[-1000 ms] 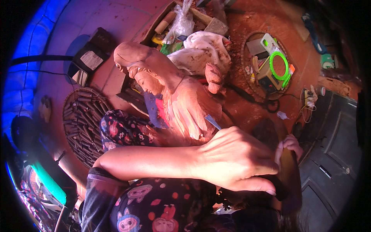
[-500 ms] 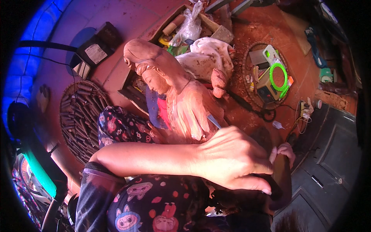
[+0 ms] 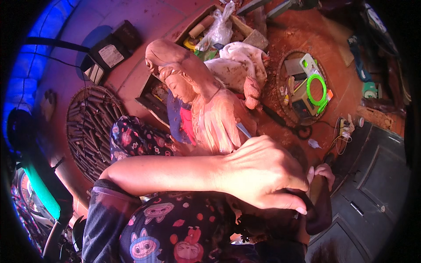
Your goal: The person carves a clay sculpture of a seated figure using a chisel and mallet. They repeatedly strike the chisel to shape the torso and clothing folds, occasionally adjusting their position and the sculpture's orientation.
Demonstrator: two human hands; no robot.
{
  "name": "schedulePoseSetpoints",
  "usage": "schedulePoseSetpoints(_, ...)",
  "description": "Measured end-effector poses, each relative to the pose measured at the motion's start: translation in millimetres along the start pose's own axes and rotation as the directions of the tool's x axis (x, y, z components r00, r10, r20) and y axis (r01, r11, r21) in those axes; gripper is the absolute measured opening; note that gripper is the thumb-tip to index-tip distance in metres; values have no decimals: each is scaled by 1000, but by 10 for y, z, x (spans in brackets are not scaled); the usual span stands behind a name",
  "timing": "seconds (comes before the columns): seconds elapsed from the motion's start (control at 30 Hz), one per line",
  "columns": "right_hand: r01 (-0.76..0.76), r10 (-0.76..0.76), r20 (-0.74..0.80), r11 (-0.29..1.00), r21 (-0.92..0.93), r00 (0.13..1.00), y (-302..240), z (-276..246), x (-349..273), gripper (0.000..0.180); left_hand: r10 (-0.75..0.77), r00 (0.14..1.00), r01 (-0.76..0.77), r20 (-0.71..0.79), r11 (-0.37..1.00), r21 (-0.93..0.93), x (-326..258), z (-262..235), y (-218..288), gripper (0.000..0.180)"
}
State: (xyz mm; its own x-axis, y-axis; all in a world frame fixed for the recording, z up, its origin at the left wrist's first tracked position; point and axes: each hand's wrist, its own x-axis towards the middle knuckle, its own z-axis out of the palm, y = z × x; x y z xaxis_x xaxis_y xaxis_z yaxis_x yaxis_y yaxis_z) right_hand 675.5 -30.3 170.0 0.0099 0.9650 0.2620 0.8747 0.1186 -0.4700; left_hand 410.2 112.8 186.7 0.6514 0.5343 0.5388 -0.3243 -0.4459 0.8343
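Statue (image 3: 217, 115), one, wooden; left hand (image 3: 265, 171), fingers gripping one chisel (image 3: 243, 129); right hand (image 3: 324, 172), fingers curled, hold unclear.

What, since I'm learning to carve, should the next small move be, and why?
Perhaps settle the bladed tool against the carved robe before pushing: it juts from the closed left hand toward that robe, but whether it touches is unclear.
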Motion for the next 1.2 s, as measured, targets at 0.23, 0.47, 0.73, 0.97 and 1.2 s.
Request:
schedulePoseSetpoints(0.23, -100, 115, 84, 980, -170, 990, -21, -7, -43, 39, -68, 995, 70, 77, 997, -16, -17, -79, -7, 28)
schedulePoseSetpoints(0.47, 28, -27, -16, 994, 110, 1000, 47, 46, -18, 35, -38, 994, 21, 98, 985, 169, 30, -52, 85, 31)
schedulePoseSetpoints(0.73, 9, -33, 60, 933, 361, 998, 99, 7, 2, 36, -175, 964, 172, 200, 984, 37, 62, 228, 142, 37)
schedulePoseSetpoints(0.97, -6, -34, 118, 944, 329, 992, -24, -39, 48, 36, -168, 985, 163, 50, 982, 91, 70, 196, 63, 40)
schedulePoseSetpoints(1.2, 16, -32, 63, 969, 248, 997, -39, -8, 17, 39, -174, 985, 174, -7, 981, 80, 76, 167, 63, 39)
